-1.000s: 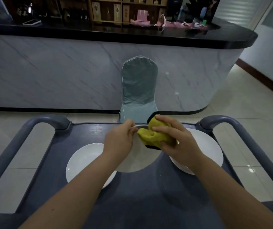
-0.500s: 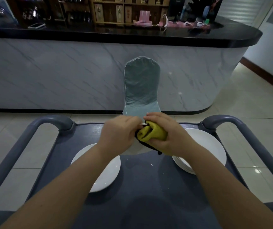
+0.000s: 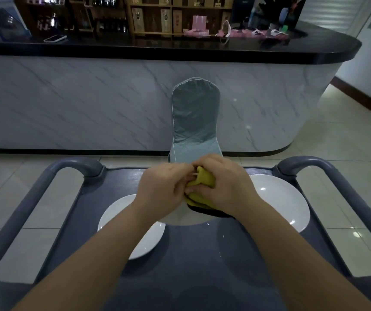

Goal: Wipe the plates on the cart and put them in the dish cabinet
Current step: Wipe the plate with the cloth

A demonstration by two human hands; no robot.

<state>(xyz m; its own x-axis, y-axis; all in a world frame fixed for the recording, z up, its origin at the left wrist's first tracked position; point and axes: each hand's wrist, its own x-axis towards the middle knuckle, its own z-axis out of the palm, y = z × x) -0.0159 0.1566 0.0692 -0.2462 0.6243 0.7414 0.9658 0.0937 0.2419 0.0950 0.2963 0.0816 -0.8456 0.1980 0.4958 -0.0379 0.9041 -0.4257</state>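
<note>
The left hand (image 3: 164,187) is gripping the newly tilted plate (image 3: 180,217) while the right hand (image 3: 227,187), clutching the cloth (image 3: 204,179), is seemingly wiping its rim.

A chair in a grey-green fabric cover (image 3: 195,122) stands before a curved bar counter with a white marble-patterned front (image 3: 90,104) and a glossy black top. A white smartphone (image 3: 55,38) lies on that top, left. Wooden shelves (image 3: 168,14) stand behind. The floor is pale glossy tile (image 3: 337,142).

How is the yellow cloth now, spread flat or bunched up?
Bunched up. The yellow cloth sits crumpled in the right hand, whose fingers curl round it and press it on the plate that the left hand grips.
</note>
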